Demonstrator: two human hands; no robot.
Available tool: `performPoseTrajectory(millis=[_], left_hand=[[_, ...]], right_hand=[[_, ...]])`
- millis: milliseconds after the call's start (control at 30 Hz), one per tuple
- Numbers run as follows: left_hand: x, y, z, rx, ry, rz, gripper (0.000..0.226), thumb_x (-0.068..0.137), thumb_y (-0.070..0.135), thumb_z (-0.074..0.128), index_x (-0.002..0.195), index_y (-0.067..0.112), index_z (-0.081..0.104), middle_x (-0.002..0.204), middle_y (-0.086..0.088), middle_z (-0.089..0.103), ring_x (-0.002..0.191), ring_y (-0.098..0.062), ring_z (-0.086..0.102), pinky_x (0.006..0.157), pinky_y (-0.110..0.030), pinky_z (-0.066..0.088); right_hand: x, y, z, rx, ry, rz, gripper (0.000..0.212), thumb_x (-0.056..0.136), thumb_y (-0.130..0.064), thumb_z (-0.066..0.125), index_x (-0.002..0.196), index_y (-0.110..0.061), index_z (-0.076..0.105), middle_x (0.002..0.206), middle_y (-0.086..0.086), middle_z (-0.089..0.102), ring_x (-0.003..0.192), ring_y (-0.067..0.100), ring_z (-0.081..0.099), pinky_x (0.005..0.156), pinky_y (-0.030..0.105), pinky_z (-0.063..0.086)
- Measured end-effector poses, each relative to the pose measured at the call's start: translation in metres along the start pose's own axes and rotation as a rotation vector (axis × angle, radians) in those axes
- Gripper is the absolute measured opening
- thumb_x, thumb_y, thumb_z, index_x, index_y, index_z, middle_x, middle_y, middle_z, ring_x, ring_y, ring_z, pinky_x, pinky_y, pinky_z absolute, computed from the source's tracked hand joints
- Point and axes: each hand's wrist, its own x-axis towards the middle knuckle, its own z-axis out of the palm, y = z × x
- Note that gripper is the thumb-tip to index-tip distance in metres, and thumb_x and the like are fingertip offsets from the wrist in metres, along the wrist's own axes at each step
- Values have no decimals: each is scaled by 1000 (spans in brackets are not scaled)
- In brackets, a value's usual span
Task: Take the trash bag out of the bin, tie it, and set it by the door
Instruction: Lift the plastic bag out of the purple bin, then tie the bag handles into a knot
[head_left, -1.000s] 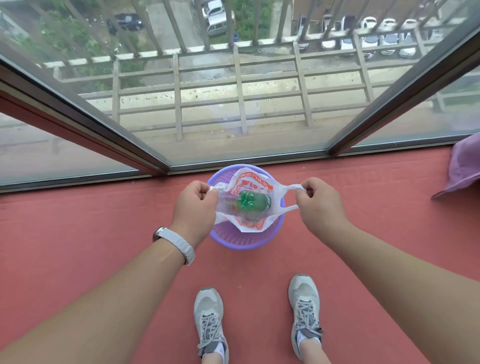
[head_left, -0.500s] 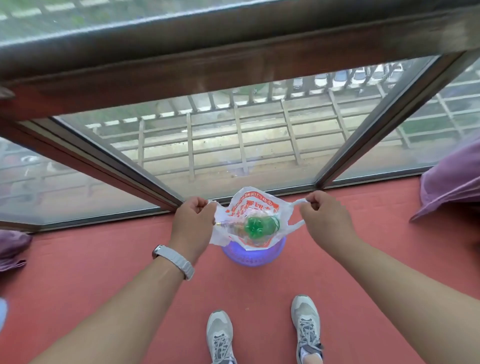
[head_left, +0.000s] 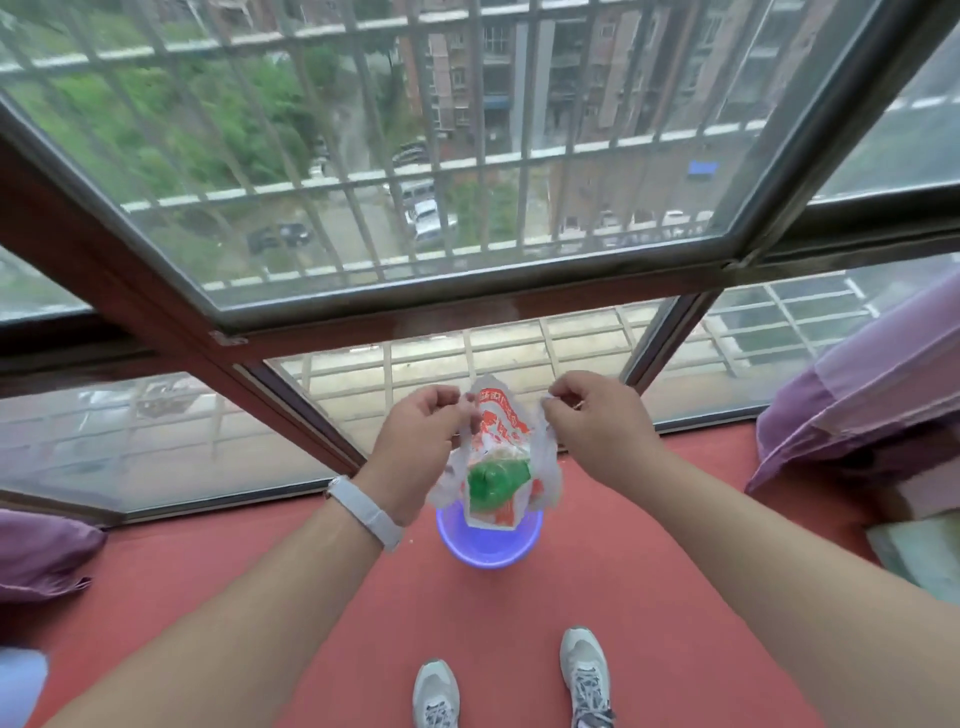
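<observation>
A thin white trash bag (head_left: 501, 441) with orange-red print hangs in the air above a small purple bin (head_left: 491, 545) on the red floor. A green bottle (head_left: 493, 480) shows through the plastic. My left hand (head_left: 423, 436) pinches the bag's left handle and my right hand (head_left: 592, 421) pinches the right handle. The two hands are close together at the bag's top. The bag's bottom is just above the bin's rim.
Large windows (head_left: 467, 182) with metal bars stand right behind the bin. Purple fabric (head_left: 857, 415) lies at the right, and more purple cloth (head_left: 41, 551) at the left. My two grey shoes (head_left: 584, 670) are on the red floor in front of the bin.
Both hands have lifted the bag up out of the bin and drawn closer together. The camera has tilted up, showing more of the window.
</observation>
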Motion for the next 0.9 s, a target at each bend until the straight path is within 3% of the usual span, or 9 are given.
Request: performPoseTrajectory(millis=[133, 300, 367, 467, 567, 733, 900], left_hand=[[-28, 56, 17, -78, -102, 92, 14, 85, -6, 57, 95, 2, 63, 91, -15, 65, 80, -22, 63, 79, -33, 56], [-58, 110, 22, -34, -156, 198, 26, 81, -13, 56, 104, -4, 64, 96, -16, 64, 89, -27, 59, 91, -45, 49], [-69, 128, 22, -20, -193, 243, 31, 79, -13, 57, 109, -8, 61, 94, -15, 65, 85, -25, 61, 88, -41, 50], [-82, 148, 21, -21, -268, 299, 39, 66, -8, 54, 103, -2, 63, 83, -10, 71, 74, -19, 69, 76, -31, 54], [-94, 164, 19, -26, -327, 358, 38, 75, -20, 47, 103, 0, 64, 83, -10, 73, 73, -19, 71, 68, -26, 56], [-108, 183, 20, 25, -349, 447, 36, 76, -13, 59, 110, -4, 61, 94, -17, 67, 78, -15, 69, 71, -22, 55], [-110, 195, 14, 178, -325, 562, 24, 77, -5, 70, 95, 10, 68, 81, -2, 73, 75, -10, 69, 70, -22, 54]], right_hand=[[-9, -57, -34, 49, 40, -90, 13, 82, -18, 60, 72, -11, 66, 67, 6, 66, 71, 26, 62, 66, 34, 46], [-22, -115, -72, 163, 72, -152, 15, 78, -22, 60, 65, -20, 65, 60, -3, 63, 62, 20, 61, 65, 37, 54], [-28, -134, -84, 181, 75, -178, 15, 77, -24, 59, 66, -17, 66, 57, -3, 62, 63, 23, 63, 64, 41, 56], [-36, -157, -101, 194, 76, -226, 14, 79, -19, 59, 66, -15, 65, 56, -2, 62, 59, 20, 62, 64, 43, 57], [-40, -173, -116, 204, 78, -265, 13, 79, -18, 60, 69, -15, 67, 61, 3, 67, 66, 27, 68, 66, 47, 58], [-42, -188, -132, 236, 76, -263, 11, 75, -20, 61, 68, -17, 68, 65, 7, 69, 72, 32, 70, 67, 52, 59], [-47, -204, -142, 227, 77, -318, 13, 78, -18, 64, 66, -18, 70, 64, 6, 69, 69, 28, 69, 68, 50, 59]])
